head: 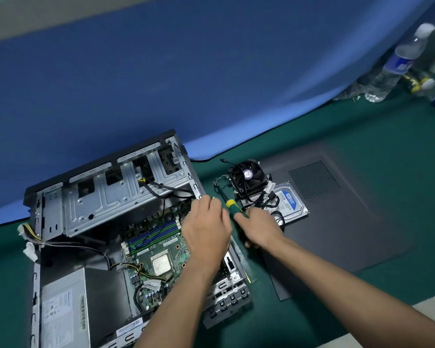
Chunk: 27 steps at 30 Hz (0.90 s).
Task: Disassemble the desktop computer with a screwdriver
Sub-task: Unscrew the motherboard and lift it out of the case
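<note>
**While the case lies open, both hands meet at its edge**

On the green worktop [362, 126] lies the opened desktop computer [126, 237]. Left hand [207, 229], fingers curled, rests on its right wall; what it holds is hidden. Right hand [260, 228] grips the green-and-yellow screwdriver [232, 207], beside the removed fan [249, 178].

Bare matt sheet-metal case [96, 202]; glossy green circuit board [158, 247]; matt grey side panel [337, 222]; clear plastic bottles [392, 66]; green cloth tabletop [362, 126].
</note>
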Each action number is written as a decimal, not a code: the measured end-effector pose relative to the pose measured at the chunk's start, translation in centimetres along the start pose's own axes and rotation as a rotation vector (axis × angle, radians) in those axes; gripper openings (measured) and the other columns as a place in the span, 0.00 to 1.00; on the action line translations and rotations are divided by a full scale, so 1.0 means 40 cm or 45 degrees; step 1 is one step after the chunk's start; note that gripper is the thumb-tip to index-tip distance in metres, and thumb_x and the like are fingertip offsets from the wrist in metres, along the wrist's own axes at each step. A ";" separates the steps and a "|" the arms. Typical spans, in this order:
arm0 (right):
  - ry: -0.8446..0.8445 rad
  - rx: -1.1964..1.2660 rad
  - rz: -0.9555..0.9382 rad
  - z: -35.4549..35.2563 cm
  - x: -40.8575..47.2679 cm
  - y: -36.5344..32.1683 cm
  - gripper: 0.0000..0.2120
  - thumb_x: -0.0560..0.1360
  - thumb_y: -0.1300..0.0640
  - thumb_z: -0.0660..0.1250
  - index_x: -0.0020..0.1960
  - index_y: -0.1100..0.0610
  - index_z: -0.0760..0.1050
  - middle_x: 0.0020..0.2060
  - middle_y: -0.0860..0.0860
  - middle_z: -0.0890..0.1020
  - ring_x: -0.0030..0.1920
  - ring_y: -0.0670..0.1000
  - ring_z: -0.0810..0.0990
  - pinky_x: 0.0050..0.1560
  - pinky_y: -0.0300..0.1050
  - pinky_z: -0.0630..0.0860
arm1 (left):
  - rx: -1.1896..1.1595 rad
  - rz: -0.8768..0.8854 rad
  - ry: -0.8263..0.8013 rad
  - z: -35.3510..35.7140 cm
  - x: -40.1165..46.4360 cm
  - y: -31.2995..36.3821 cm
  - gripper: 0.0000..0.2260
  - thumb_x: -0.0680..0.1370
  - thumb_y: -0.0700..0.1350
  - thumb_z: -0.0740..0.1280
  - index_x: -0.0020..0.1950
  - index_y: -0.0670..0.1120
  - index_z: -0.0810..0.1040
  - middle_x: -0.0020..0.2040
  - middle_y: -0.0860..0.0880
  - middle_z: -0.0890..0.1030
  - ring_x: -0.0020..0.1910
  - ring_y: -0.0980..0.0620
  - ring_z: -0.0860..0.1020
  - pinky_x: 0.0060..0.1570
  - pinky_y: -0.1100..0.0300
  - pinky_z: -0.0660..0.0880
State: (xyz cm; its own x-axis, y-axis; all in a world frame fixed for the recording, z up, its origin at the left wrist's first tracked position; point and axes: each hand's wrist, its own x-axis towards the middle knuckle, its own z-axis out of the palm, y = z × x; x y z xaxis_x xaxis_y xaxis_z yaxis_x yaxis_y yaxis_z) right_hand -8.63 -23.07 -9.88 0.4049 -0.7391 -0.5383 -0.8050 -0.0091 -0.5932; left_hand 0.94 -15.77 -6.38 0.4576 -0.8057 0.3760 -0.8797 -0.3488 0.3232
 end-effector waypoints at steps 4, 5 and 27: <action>-0.076 0.370 -0.061 -0.059 -0.042 -0.022 0.08 0.77 0.52 0.58 0.46 0.57 0.64 0.34 0.56 0.81 0.22 0.51 0.79 0.18 0.36 0.67 | 0.021 0.036 -0.039 -0.006 0.009 0.002 0.11 0.67 0.39 0.71 0.48 0.42 0.76 0.45 0.45 0.76 0.38 0.48 0.74 0.28 0.59 0.69; -0.065 0.397 -0.101 -0.073 -0.054 -0.030 0.06 0.77 0.53 0.59 0.46 0.55 0.64 0.33 0.55 0.81 0.22 0.51 0.78 0.18 0.37 0.67 | 0.060 0.087 -0.086 -0.014 0.014 0.003 0.18 0.66 0.39 0.72 0.55 0.42 0.76 0.50 0.45 0.77 0.41 0.47 0.75 0.32 0.57 0.72; 0.331 -0.449 -0.480 -0.096 -0.185 -0.333 0.12 0.67 0.45 0.66 0.38 0.55 0.75 0.20 0.48 0.70 0.23 0.46 0.67 0.25 0.41 0.58 | -0.965 -0.385 -0.567 -0.152 -0.042 -0.240 0.05 0.78 0.52 0.61 0.47 0.58 0.78 0.39 0.59 0.81 0.29 0.63 0.74 0.32 0.60 0.71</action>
State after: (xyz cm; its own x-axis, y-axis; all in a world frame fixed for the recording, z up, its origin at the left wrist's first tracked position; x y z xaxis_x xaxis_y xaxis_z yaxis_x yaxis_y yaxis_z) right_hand -2.58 -20.08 4.30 0.6077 -0.7823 -0.1369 -0.7398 -0.4949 -0.4559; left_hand 9.42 -8.15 -4.82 0.4235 -0.8959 -0.1340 -0.3397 -0.2942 0.8933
